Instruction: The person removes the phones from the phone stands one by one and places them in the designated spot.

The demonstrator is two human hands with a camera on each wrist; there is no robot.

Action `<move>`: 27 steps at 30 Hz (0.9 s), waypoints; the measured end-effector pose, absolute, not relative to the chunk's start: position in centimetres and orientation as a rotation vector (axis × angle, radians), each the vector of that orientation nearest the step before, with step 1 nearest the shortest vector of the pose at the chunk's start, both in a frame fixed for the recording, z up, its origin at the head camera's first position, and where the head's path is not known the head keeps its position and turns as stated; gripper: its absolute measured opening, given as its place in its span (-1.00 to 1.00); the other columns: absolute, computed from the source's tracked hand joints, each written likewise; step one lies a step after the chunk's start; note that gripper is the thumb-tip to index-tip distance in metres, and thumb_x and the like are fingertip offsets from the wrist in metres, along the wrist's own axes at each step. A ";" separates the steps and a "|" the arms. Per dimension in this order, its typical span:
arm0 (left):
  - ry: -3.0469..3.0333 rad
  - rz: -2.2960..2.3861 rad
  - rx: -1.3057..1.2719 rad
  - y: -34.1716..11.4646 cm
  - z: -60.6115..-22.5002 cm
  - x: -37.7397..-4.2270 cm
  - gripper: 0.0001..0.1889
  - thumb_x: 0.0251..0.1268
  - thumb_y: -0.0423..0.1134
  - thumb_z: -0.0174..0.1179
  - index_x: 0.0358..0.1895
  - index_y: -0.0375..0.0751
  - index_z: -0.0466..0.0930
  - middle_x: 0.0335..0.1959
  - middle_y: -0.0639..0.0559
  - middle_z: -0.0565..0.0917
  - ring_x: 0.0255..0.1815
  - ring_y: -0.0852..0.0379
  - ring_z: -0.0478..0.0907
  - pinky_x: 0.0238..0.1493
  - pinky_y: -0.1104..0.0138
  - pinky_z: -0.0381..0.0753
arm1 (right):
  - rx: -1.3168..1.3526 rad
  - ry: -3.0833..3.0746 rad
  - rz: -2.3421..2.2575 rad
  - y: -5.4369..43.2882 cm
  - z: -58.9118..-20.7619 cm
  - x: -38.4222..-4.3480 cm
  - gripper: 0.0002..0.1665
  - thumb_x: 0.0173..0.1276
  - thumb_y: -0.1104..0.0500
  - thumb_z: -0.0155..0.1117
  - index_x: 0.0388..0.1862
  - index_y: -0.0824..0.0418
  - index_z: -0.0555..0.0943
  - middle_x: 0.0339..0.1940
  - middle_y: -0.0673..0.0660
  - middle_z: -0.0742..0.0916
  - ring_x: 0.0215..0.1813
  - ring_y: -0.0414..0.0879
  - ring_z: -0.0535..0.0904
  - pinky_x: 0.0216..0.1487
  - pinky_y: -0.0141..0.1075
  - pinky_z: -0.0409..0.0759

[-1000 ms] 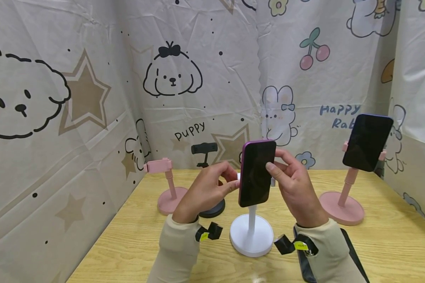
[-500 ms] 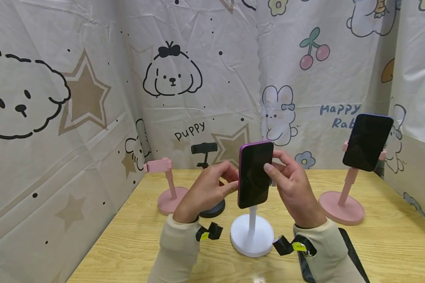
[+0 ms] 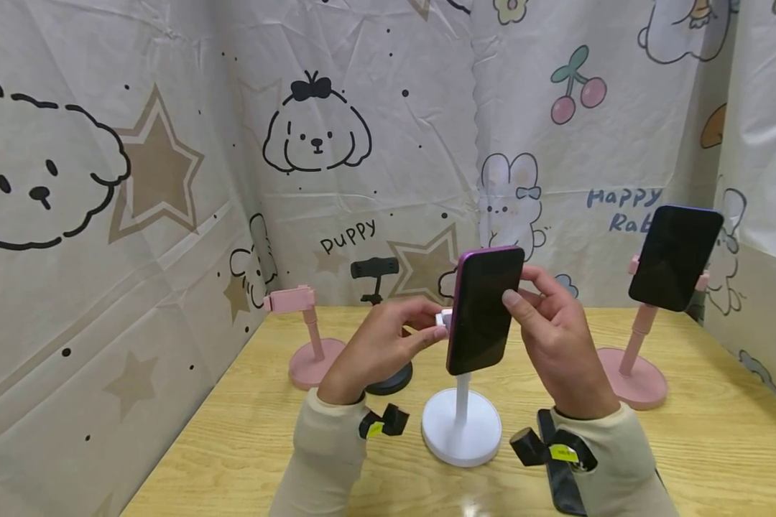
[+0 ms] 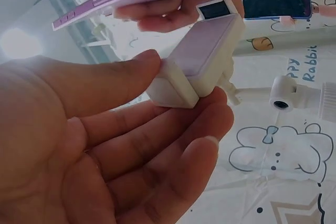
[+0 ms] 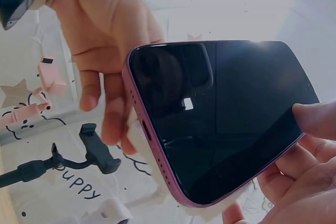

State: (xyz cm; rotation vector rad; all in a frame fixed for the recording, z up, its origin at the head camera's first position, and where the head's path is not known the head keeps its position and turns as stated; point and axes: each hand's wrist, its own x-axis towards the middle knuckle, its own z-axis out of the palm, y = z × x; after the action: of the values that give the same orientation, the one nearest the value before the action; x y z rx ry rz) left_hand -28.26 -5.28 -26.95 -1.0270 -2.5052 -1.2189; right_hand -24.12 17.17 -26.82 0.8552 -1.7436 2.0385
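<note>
A phone with a dark screen and purple frame stands upright in front of the white phone stand. My right hand pinches its right edge, thumb on the screen and fingers behind. My left hand pinches one end of the stand's white clamp between thumb and fingers. In the left wrist view, the phone's purple back lies apart from much of the clamp. The right wrist view shows the phone's screen and port edge, with the clamp mostly hidden behind it.
Another phone sits in a pink stand at the right. An unoccupied pink stand and a black stand are at the back left. A dark flat object lies partly under my right forearm. Patterned cloth surrounds the table.
The phone has moved right and slightly up with my right hand, uncovering the white clamp end at my left fingertips. My left hand keeps almost the same place. The head view has shifted slightly.
</note>
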 end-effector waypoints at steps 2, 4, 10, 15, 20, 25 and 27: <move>-2.503 -1.205 -1.014 -5.3 -26.9 -28.3 -0.80 0.28 -0.17 0.28 -0.06 -0.05 0.66 -0.22 0.17 0.70 -0.21 0.25 0.61 -0.14 0.30 0.61 | 0.868 -1.700 2.057 17.5 -26.7 -24.0 -0.59 0.50 0.33 0.01 0.29 0.34 0.34 0.08 0.22 0.65 0.14 0.04 0.57 0.32 -0.27 0.37; -2.506 -1.196 -1.002 -5.3 -26.9 -28.3 -0.80 0.29 -0.18 0.26 -0.05 -0.07 0.66 -0.23 0.15 0.70 -0.22 0.23 0.61 -0.16 0.30 0.61 | 0.881 -1.662 2.067 17.8 -26.5 -23.8 -0.58 0.50 0.34 -0.01 0.30 0.35 0.33 0.10 0.23 0.64 0.15 0.04 0.55 0.32 -0.27 0.37; -2.527 -1.207 -0.971 -5.8 -26.7 -28.4 -0.80 0.33 -0.22 0.23 -0.03 -0.11 0.64 -0.24 0.13 0.70 -0.28 0.24 0.61 -0.21 0.32 0.61 | 0.888 -1.557 2.084 19.0 -26.2 -23.4 -0.57 0.51 0.37 -0.05 0.33 0.37 0.30 0.14 0.23 0.61 0.20 0.05 0.49 0.38 -0.26 0.27; -2.542 -1.205 -0.935 -6.6 -26.6 -28.6 -0.79 0.32 -0.24 0.24 0.00 -0.10 0.64 -0.25 0.14 0.70 -0.29 0.22 0.61 -0.21 0.31 0.60 | 0.869 -1.390 2.147 19.8 -25.8 -23.5 -0.57 0.49 0.42 -0.08 0.32 0.42 0.29 0.18 0.20 0.58 0.12 0.02 0.57 0.35 -0.18 0.34; -2.556 -1.231 -0.907 -7.6 -26.6 -28.6 -0.78 0.34 -0.25 0.22 0.01 -0.14 0.62 -0.24 0.10 0.69 -0.30 0.20 0.60 -0.22 0.31 0.60 | 0.863 -1.314 2.168 20.8 -25.6 -23.6 -0.54 0.47 0.43 -0.05 0.32 0.46 0.28 0.24 0.30 0.46 0.06 0.02 0.61 0.23 -0.24 0.47; -2.570 -1.254 -0.882 -8.4 -26.6 -28.6 -0.78 0.34 -0.24 0.22 0.01 -0.13 0.62 -0.21 0.10 0.70 -0.28 0.15 0.62 -0.23 0.30 0.62 | 0.695 -1.412 2.116 21.4 -25.8 -23.4 -0.53 0.45 0.32 0.09 0.29 0.40 0.34 0.12 0.29 0.57 -0.02 -0.01 0.61 0.16 -0.31 0.51; -2.573 -1.247 -0.881 -8.8 -26.5 -28.7 -0.80 0.34 -0.23 0.22 -0.01 -0.12 0.62 -0.21 0.12 0.70 -0.27 0.13 0.63 -0.22 0.28 0.61 | 0.625 -1.461 2.096 21.6 -25.8 -23.5 -0.52 0.44 0.27 0.13 0.29 0.36 0.35 0.11 0.27 0.59 -0.03 -0.02 0.61 0.17 -0.35 0.49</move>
State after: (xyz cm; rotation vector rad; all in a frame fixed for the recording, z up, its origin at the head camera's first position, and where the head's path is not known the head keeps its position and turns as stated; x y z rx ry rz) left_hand -28.69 -8.75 -26.51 -0.8809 -2.5731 -1.2467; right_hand -23.48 21.60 -25.82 0.6251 -1.4606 2.0960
